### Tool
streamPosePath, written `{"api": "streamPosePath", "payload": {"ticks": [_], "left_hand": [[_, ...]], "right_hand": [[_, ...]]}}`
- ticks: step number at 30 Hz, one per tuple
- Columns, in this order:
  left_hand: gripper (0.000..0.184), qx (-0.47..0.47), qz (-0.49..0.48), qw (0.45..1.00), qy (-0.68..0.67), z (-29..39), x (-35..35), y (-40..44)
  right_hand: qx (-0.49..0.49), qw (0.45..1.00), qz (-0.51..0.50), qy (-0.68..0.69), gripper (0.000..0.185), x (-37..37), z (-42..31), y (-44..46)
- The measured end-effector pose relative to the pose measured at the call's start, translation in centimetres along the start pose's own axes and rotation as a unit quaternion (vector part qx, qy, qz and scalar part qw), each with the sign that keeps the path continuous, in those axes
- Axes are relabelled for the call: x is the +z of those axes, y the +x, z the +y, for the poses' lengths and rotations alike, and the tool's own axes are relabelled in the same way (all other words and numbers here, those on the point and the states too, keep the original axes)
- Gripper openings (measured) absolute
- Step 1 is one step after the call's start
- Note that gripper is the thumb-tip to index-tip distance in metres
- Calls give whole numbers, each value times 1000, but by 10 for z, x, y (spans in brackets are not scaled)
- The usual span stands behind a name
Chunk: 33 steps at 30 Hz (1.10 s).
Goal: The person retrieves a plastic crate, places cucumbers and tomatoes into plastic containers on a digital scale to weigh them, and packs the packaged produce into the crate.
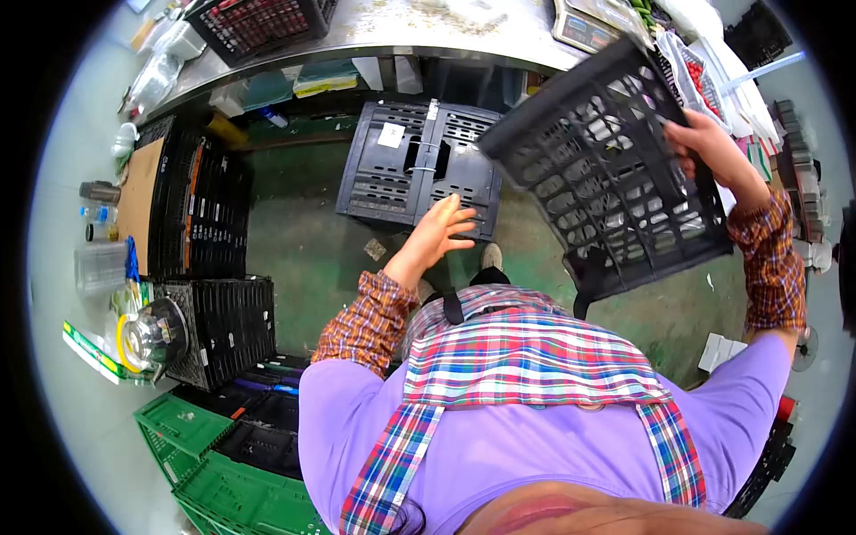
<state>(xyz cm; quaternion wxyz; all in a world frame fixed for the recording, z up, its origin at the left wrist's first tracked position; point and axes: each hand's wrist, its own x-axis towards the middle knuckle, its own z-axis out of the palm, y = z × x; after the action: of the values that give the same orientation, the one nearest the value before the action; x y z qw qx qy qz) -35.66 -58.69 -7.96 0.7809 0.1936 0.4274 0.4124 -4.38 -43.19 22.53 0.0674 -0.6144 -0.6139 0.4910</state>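
My right hand [700, 152] grips the side of a black plastic crate [615, 169], which hangs tilted in the air with its latticed face toward me. Fingers of that hand wrap around the crate's edge. My left hand [437, 232] is held out with its fingers spread and nothing in it. Just beyond the left hand, a closed black box-like crate [383, 183] with slotted panels and a white label [390, 135] stands on the floor. Whether the left fingertips touch that crate I cannot tell.
A metal worktable [428, 34] runs along the back, bearing another black crate [259, 27] and a weighing scale [588, 22]. Stacked black crates [214, 214] stand on the left, with green crates [241, 490] below them. The floor [294, 205] is green.
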Motion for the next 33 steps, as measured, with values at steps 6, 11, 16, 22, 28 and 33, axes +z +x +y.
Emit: {"api": "streamPosePath", "payload": {"ticks": [6,11,16,22,28,33], "left_hand": [[55,92,39,982,-158,-9,6,-59],[65,109,60,949,-291,-23,-70,-71],[62,200,161,908,-332,-39,-61,-99],[54,232,138,914,-304,-92,-80,-82],[43,366,109,924,-27,-90,-98,-71],[44,190,93,962,-174,-56,-124,-76]], "right_hand": [[-102,973,-96,-182,23,152,-70,41],[-216,923,-131,-291,23,257,-108,54],[-395,825,-143,-377,21,305,-112,24],[-457,772,-184,-401,23,318,-79,-15],[-529,748,-179,-357,31,338,-71,-26],[-503,774,-192,-332,30,367,-46,38]]}}
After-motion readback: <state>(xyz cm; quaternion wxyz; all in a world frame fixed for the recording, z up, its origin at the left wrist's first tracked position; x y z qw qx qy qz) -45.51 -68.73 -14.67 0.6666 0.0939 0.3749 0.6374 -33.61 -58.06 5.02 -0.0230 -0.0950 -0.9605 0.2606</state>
